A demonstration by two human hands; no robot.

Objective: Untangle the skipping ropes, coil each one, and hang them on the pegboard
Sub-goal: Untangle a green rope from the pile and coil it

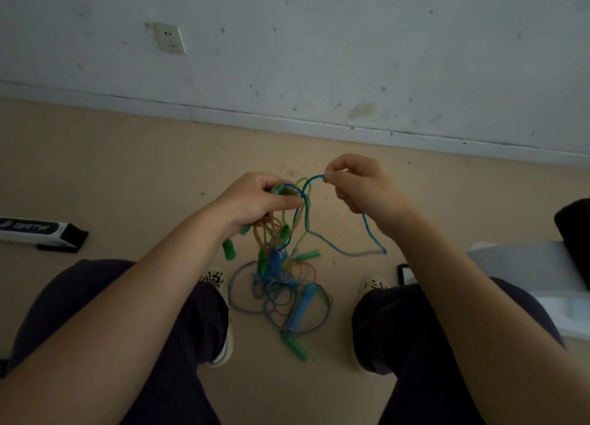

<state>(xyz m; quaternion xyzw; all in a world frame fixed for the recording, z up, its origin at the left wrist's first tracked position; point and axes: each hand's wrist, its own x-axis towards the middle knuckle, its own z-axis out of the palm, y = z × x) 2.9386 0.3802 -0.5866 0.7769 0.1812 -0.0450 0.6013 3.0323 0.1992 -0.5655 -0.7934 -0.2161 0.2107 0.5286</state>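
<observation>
Now, left hand (255,201): fingers curled tight around a bunch of ropes near the middle of the view.
Right hand (360,185): at 3 o'clock from the left hand, thumb and finger pinch the blue rope (344,249).
Blue rope: it bends over from hand to hand, then hangs in a loose loop at 5 o'clock from the right hand.
Tangle of ropes (281,284): at 6 o'clock from the hands, it hangs down to the floor (127,169) between two shoes.
Handles: a light blue handle (301,306) and a green handle (293,348) lie at the bottom of the tangle; another green handle (229,249) hangs under the left hand.
Box (38,230): on the floor at 9 o'clock; I cannot tell what is inside.
Wall (319,41): at 12 o'clock, with a socket (170,38).
</observation>
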